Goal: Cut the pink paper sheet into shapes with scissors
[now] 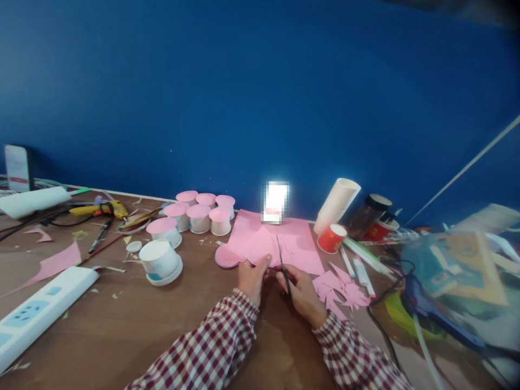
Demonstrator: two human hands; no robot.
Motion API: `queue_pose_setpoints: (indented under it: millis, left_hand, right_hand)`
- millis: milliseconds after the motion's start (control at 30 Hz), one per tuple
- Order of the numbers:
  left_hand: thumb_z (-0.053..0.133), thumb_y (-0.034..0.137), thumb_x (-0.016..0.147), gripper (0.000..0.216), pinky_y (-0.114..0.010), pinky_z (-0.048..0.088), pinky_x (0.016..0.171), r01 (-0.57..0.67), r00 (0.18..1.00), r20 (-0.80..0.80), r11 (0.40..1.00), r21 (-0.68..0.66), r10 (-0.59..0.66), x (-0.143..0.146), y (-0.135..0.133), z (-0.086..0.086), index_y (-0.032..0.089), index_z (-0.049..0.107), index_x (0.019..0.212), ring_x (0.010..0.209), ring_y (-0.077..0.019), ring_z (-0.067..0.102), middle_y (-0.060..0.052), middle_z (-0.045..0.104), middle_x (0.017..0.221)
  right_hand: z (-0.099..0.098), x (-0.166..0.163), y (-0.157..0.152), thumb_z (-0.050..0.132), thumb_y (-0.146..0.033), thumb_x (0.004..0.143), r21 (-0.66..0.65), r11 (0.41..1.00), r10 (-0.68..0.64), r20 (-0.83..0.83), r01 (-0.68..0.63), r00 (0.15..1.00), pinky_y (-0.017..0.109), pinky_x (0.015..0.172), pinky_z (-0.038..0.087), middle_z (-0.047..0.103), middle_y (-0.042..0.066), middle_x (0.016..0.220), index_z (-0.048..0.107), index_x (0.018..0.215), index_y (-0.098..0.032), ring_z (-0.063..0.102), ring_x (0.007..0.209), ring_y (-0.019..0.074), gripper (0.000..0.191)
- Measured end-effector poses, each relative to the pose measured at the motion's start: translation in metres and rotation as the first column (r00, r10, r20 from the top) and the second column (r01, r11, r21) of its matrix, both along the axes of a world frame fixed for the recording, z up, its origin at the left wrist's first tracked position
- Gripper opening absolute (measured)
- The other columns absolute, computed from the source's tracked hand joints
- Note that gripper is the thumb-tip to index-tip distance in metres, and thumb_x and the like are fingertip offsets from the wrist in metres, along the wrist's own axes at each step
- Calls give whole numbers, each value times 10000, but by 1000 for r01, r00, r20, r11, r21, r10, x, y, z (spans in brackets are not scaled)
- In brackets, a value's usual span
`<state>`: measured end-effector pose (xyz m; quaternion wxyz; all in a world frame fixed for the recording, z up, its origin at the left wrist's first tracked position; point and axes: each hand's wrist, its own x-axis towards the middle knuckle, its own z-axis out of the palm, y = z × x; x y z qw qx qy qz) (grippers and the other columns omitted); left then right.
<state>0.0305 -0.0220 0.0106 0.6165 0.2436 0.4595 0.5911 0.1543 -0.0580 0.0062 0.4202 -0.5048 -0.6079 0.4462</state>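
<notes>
Pink paper piece (260, 245) sits pinched in my left hand (252, 279), over the near part of the pink sheets (306, 244), probably to steady it against the scissors (285, 274) my right hand (303, 292) grips by the handles. Right of those sheets lie pink offcuts (328, 282), seemingly out of my way; left stand pink-topped paper cups (200, 221).

My left hand (251, 279) holds pink paper (260, 246); my right hand (304, 292) grips scissors (286, 279). Pink scraps (353, 292) lie just right of it, pink-topped paper cups (199, 219) beyond my left.
</notes>
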Motion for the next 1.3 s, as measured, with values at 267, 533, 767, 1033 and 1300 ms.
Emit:
queue_pose_setpoints:
  millis: [267, 533, 767, 1033, 1300]
  left_hand:
    - [738, 368, 564, 344, -208, 273, 389, 17, 998, -55, 1000, 5, -17, 1, 0, -3, 137, 491, 497, 375, -63, 386, 29, 456, 400]
    - [753, 381, 535, 365, -217, 280, 388, 15, 998, -66, 1000, 10, -14, 0, 0, -5, 142, 490, 453, 371, -69, 392, 23, 455, 390]
    - [747, 374, 548, 361, -218, 286, 391, 11, 999, -53, 1000, 5, -11, 1, 0, -4, 147, 480, 462, 373, -71, 392, 32, 442, 387]
    - [739, 355, 566, 341, -210, 283, 392, 15, 999, -39, 1000, 17, -14, 1, 0, -3, 141, 486, 486, 374, -64, 388, 37, 445, 394]
    - [770, 354, 532, 343, -199, 287, 380, 2, 1000, 13, 1000, -2, -2, 1, 0, -2, 138, 503, 540, 383, -61, 400, 40, 469, 420]
  right_hand:
    - [-3, 1, 1, 522, -396, 868, 11, 1000, -6, 4, 6, 1000, 207, 490, 337, 468, -31, 586, 609, 980, -141, 432, 535, 103, 292]
    - [-1, 0, 0, 526, -394, 862, 2, 1000, -4, -4, 4, 1000, 209, 483, 344, 474, -32, 582, 607, 1038, -139, 435, 520, 104, 320]
    - [-3, 0, 1, 528, -409, 858, -8, 1000, -8, -29, 7, 1000, 209, 477, 339, 470, -36, 571, 602, 1056, -136, 431, 511, 103, 345]
    - [-2, 1, 0, 522, -409, 864, 5, 1000, -13, 4, 13, 1000, 209, 482, 344, 473, -36, 567, 612, 1038, -143, 441, 516, 107, 331]
    - [-3, 1, 1, 517, -406, 867, 8, 1000, -2, 21, 2, 1000, 211, 487, 356, 477, -33, 569, 606, 1053, -136, 446, 518, 108, 340]
